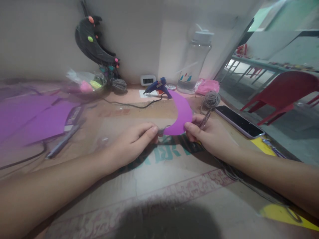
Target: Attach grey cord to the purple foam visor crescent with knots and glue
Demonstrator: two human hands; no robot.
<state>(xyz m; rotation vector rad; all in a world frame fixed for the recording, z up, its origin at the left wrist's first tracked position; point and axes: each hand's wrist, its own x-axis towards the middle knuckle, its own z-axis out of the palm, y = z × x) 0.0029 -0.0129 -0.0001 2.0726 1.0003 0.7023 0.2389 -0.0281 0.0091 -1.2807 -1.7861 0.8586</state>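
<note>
A purple crescent-shaped cut-out (181,114) stands upright over the cardboard-covered table, held between both hands. My left hand (133,137) pinches its lower left tip with thumb and fingers closed. My right hand (209,132) grips the crescent's lower right edge with the thumb, and small scissors (204,119) sit in the same hand, their blades pointing up and away. Both forearms reach in from the bottom corners.
A blue glue gun (157,87) with a black cord lies behind the crescent. Purple sheets (37,119) and a pen (62,141) lie left. A phone (238,121), twine ball (211,99), clear bottle (195,63) and pink bag (207,86) are right. A red chair (284,94) stands beyond the table.
</note>
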